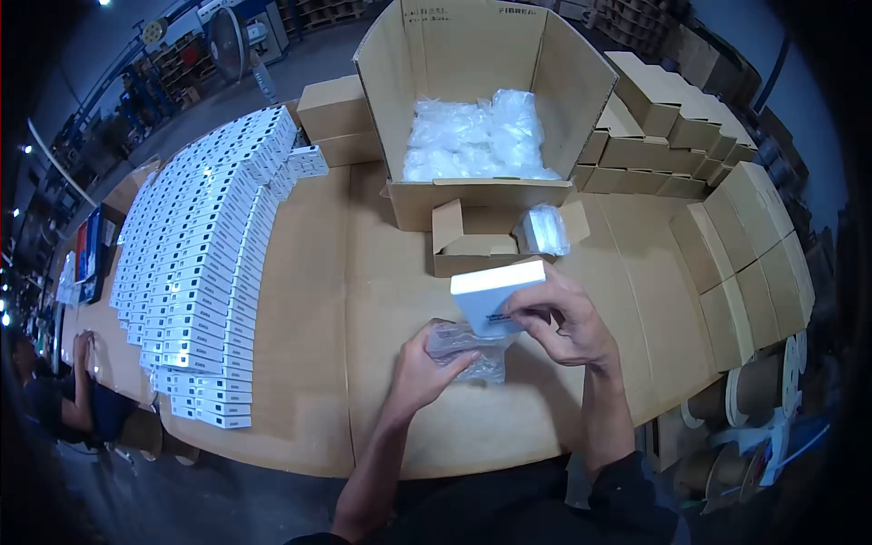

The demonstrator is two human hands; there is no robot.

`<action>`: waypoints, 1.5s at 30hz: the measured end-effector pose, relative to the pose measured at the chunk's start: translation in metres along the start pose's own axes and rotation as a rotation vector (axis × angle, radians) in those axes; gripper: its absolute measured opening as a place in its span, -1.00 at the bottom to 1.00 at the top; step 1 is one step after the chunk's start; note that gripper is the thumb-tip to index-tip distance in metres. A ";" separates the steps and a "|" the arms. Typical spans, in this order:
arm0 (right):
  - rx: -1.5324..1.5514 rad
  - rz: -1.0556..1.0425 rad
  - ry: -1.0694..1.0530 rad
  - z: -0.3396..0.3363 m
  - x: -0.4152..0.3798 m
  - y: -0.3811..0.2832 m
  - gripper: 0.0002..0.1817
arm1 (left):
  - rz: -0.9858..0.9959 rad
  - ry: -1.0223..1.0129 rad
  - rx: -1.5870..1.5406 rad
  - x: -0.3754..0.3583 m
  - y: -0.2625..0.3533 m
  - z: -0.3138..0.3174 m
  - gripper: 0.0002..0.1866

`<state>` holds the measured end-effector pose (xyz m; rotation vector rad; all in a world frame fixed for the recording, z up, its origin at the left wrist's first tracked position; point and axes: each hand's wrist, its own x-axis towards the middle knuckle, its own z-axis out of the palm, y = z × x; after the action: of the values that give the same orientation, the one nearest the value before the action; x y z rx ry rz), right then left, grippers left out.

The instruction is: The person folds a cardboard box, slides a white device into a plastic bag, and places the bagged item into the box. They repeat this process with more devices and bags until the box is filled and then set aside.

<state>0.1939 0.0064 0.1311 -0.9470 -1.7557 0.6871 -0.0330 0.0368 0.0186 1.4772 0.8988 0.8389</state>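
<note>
Near the table's middle my right hand (568, 318) grips a small white box (486, 295) by its right end, tilted, with dark print on its lower side. Just below it, my left hand (427, 368) holds a clear plastic bag (477, 359), and the box's lower edge overlaps the bag's mouth. Beyond both hands stands an open brown carton (468, 264). A plastic-wrapped white box (546, 232) sits at that carton's right end.
A large open carton (413, 202) of clear plastic bags (472, 136) stands at the back. Many white boxes (204, 263) are stacked at left. Brown cartons (745, 250) line the right side. Another person (59, 400) sits at far left; reels (763, 386) stand at lower right.
</note>
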 end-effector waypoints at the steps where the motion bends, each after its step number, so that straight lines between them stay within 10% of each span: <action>1: 0.001 0.015 -0.063 -0.003 0.002 -0.001 -0.61 | -0.005 0.002 -0.020 0.001 -0.003 0.000 -0.59; 30: 0.557 0.350 -0.003 0.050 -0.009 0.051 -0.46 | -0.123 0.063 -0.646 -0.006 -0.035 -0.011 -0.50; 45: 0.364 0.280 0.212 0.063 -0.033 0.065 -0.87 | -0.032 0.089 -0.655 0.004 -0.030 -0.027 -0.51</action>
<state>0.1601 0.0112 0.0409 -0.9781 -1.2690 1.0073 -0.0578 0.0540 -0.0084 0.8581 0.6217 1.0558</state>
